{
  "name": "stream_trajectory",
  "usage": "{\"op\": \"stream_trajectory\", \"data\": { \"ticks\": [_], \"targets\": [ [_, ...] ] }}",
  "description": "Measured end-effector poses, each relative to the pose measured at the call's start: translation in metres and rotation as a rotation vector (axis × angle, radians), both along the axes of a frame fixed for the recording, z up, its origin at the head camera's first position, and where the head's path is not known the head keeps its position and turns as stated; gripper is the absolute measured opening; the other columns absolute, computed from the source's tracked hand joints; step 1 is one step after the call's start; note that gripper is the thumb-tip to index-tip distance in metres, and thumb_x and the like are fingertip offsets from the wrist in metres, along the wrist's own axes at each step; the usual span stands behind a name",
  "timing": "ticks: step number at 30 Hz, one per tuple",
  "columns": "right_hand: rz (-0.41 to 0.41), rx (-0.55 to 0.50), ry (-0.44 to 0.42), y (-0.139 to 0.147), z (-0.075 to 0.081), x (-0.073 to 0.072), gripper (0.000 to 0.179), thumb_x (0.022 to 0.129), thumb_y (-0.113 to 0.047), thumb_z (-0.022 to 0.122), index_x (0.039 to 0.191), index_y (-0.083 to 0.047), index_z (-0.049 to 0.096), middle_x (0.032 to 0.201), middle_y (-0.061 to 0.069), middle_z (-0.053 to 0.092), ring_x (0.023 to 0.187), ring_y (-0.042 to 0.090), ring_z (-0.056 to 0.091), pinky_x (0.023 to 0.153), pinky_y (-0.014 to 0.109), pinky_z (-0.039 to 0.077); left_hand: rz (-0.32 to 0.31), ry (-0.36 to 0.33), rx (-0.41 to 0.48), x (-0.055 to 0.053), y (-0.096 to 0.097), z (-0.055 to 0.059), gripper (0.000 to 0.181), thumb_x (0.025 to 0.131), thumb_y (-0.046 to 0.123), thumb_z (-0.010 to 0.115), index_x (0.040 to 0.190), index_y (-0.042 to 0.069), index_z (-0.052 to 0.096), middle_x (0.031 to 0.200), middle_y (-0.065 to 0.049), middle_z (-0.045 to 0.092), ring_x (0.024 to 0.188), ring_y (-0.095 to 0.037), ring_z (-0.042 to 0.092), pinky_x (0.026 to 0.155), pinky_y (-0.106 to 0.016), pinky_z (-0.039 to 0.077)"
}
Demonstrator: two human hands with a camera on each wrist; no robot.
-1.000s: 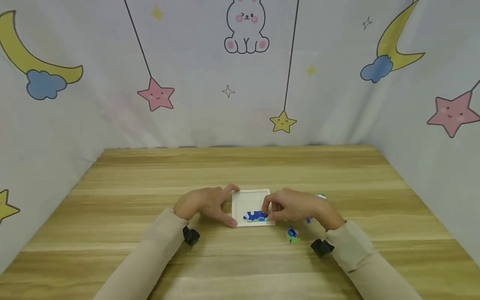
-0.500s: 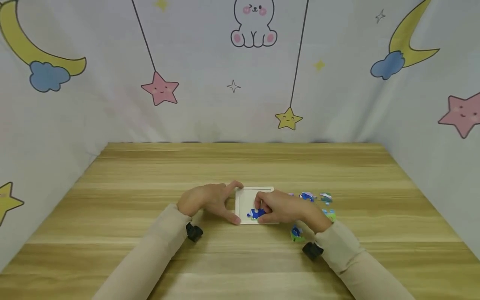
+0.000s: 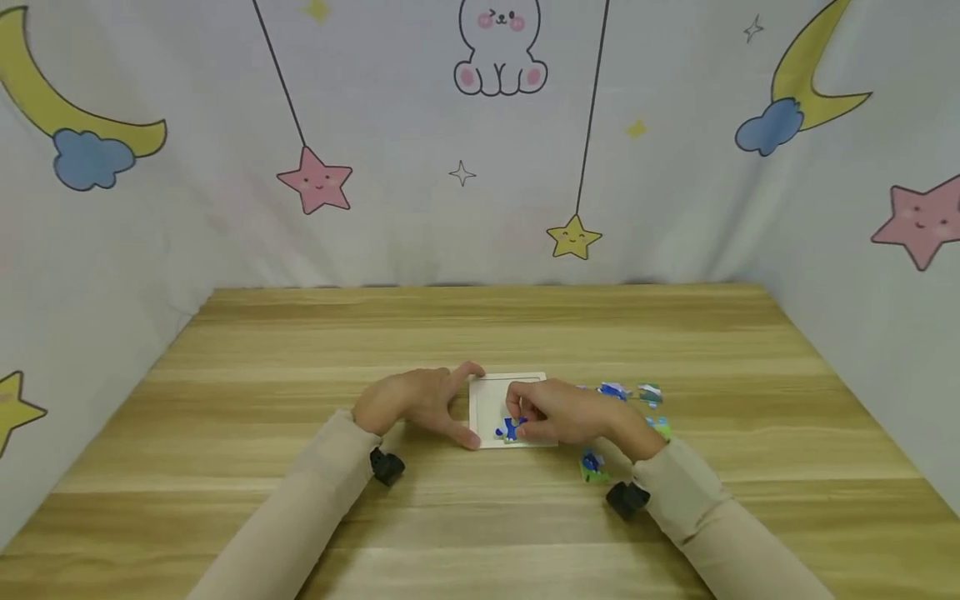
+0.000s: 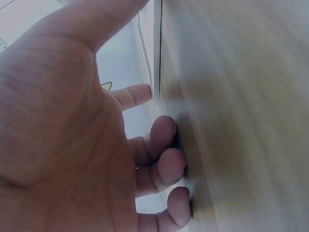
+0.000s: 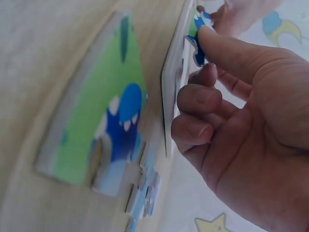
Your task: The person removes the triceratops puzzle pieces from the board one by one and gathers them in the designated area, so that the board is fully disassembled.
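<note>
A square pale puzzle tray lies on the table. My left hand holds its left side, the index finger at the far corner and the thumb at the near one. In the left wrist view the other fingers bend against the tabletop. Over the tray's near right part, my right hand pinches a blue puzzle piece between thumb and fingers. In the right wrist view this piece shows blue and green, tilted at the tray; the hand hides part of it.
Several loose puzzle pieces lie right of the tray, including a blue one, a green and white one and a blue-green one near the right wrist. A white printed curtain stands behind the table.
My right hand has shifted left over the tray and covers more of its right side. More loose pieces show beyond the right wrist. The left hand keeps its place on the tray.
</note>
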State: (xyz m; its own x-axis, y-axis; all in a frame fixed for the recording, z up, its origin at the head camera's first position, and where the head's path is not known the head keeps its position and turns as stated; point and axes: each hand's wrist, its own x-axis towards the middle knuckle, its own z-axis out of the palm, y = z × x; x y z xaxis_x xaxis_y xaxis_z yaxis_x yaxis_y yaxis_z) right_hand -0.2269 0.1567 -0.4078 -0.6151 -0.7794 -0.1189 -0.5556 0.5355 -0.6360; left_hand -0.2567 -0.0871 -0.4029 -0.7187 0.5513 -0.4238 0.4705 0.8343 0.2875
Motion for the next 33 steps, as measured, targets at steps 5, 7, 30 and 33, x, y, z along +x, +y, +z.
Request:
{"op": "stream_trajectory", "data": {
  "ticks": [5, 7, 30, 33],
  "targets": [
    [0.007, -0.008, -0.009, 0.006, 0.001, -0.002, 0.010, 0.099, -0.011, 0.063, 0.092, -0.012, 0.055, 0.076, -0.006, 0.051, 0.065, 0.006, 0.045, 0.062, 0.023, 0.039, 0.003, 0.009, -0.003, -0.001, 0.003, -0.002, 0.097, 0.078, 0.064, 0.076, 0.150, 0.027, 0.024, 0.107, -0.006, 0.056, 0.094, -0.020, 0.057, 0.089, -0.041, 0.047],
    [0.020, -0.002, -0.011, 0.010, 0.003, -0.001, 0.011, 0.099, -0.012, 0.064, 0.092, -0.012, 0.056, 0.076, -0.007, 0.051, 0.065, 0.006, 0.046, 0.062, 0.023, 0.040, -0.004, 0.007, 0.006, -0.001, 0.003, -0.001, 0.097, 0.078, 0.063, 0.077, 0.150, 0.026, 0.025, 0.105, -0.006, 0.056, 0.093, -0.020, 0.056, 0.089, -0.040, 0.047],
    [-0.149, 0.029, -0.005, 0.091, 0.028, 0.022, 0.003, 0.099, -0.013, 0.065, 0.100, -0.012, 0.062, 0.084, -0.006, 0.059, 0.074, 0.011, 0.055, 0.063, 0.027, 0.048, -0.017, -0.005, 0.040, -0.002, 0.000, -0.005, 0.097, 0.078, 0.062, 0.077, 0.150, 0.023, 0.025, 0.110, -0.007, 0.055, 0.096, -0.021, 0.056, 0.092, -0.042, 0.046],
    [-0.143, 0.045, -0.014, 0.098, 0.032, 0.025, 0.005, 0.097, -0.012, 0.066, 0.102, -0.014, 0.064, 0.083, -0.006, 0.060, 0.074, 0.011, 0.056, 0.063, 0.026, 0.048, -0.018, -0.006, 0.039, -0.002, 0.000, -0.003, 0.097, 0.078, 0.062, 0.077, 0.151, 0.023, 0.025, 0.110, -0.007, 0.055, 0.097, -0.021, 0.056, 0.093, -0.042, 0.045]
  ]
}}
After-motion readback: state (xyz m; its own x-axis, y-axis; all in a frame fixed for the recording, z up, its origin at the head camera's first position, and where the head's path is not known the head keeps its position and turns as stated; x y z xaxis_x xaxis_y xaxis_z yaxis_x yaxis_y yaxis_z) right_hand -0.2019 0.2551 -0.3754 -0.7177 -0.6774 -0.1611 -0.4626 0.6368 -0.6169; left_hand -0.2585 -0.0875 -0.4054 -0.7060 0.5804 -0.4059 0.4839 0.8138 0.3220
